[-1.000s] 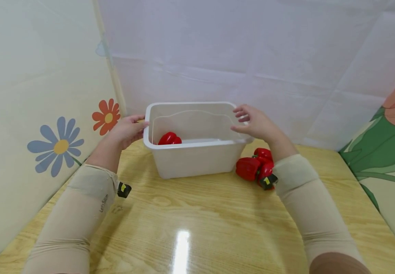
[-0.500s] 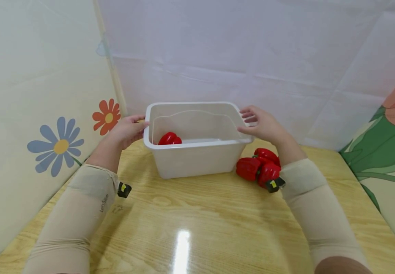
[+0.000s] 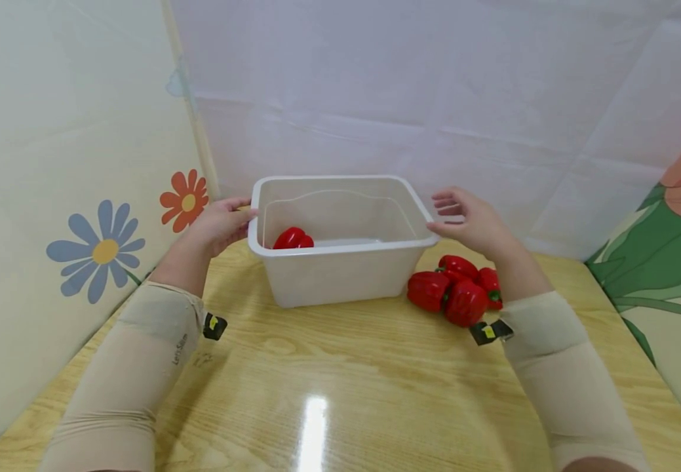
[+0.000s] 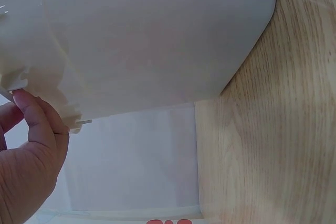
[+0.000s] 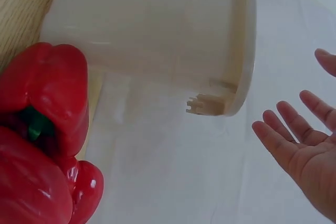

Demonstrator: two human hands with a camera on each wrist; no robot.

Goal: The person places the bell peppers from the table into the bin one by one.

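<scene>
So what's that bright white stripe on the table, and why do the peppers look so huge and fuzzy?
Head view: the stripe is glare from a light above, on the shiny wooden table. Right wrist view: the red peppers sit very close to the camera, so they look big and a bit soft. Left wrist view: the white bin fills the frame, pale and washed out.

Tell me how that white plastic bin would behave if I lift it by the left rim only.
The white bin looks thin-walled and holds one red pepper, so probably light. Lifted only where the left hand grips the rim, it would likely tilt and flex slightly. The pepper might then roll across its floor.
</scene>
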